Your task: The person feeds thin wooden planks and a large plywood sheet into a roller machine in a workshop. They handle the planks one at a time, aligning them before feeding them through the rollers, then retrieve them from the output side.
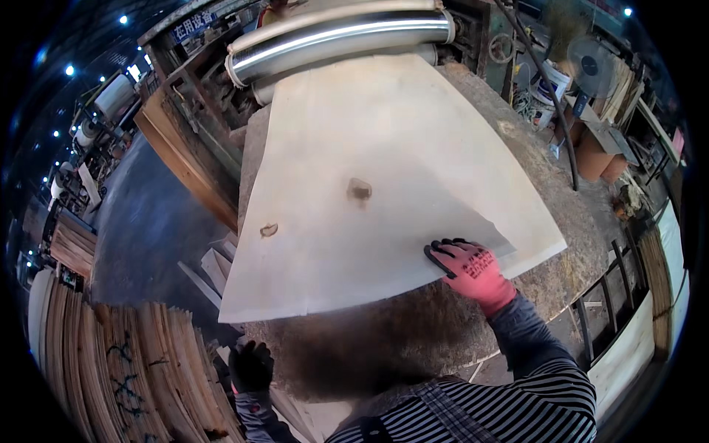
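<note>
1. Although I watch from far off, I can see my right hand (pixel 473 273) palm down on the pale sheet (pixel 332 148), its dark-tipped fingers laid out near the right part of the sheet's near edge; nothing shows pinched in them.
2. My left hand (pixel 251 365), in a dark glove, is off the sheet, just below its near left corner and beside the stack of thin wood sheets (pixel 140 362); its fingers look bent, but I cannot tell whether they grip anything.
3. From both hands the sheet lies ahead, its long axis running away from me toward the shiny metal roller (pixel 340 48). My right hand is the nearer, already touching it; a dark knot (pixel 360 190) sits ahead and to the left of that hand.
4. Under the sheet is a brown table (pixel 565 277), visible along its right side and in front.
5. Farther out, at the upper right, I find a white bucket (pixel 555 80) near a fan (pixel 588 65); I cannot make out its contents. A brown, box-like form (pixel 594 155) stands nearer, its inside unclear.
</note>
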Action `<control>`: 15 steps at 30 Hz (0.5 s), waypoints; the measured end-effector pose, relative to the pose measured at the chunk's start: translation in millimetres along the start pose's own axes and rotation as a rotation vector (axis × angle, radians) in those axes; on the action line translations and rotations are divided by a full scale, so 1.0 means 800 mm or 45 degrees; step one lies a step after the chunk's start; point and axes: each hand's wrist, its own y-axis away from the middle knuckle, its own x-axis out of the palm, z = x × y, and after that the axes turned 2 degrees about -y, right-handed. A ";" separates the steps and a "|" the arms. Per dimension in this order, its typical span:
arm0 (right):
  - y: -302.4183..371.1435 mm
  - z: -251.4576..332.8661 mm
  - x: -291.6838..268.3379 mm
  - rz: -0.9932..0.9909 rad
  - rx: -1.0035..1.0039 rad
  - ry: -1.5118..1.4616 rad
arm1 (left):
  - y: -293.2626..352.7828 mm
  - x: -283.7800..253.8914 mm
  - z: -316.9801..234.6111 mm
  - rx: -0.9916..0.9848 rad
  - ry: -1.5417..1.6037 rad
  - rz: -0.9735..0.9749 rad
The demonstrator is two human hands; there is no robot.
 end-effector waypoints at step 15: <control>-0.112 -0.031 0.130 -0.549 0.200 0.060 | 0.098 0.009 0.090 0.175 -0.551 -0.473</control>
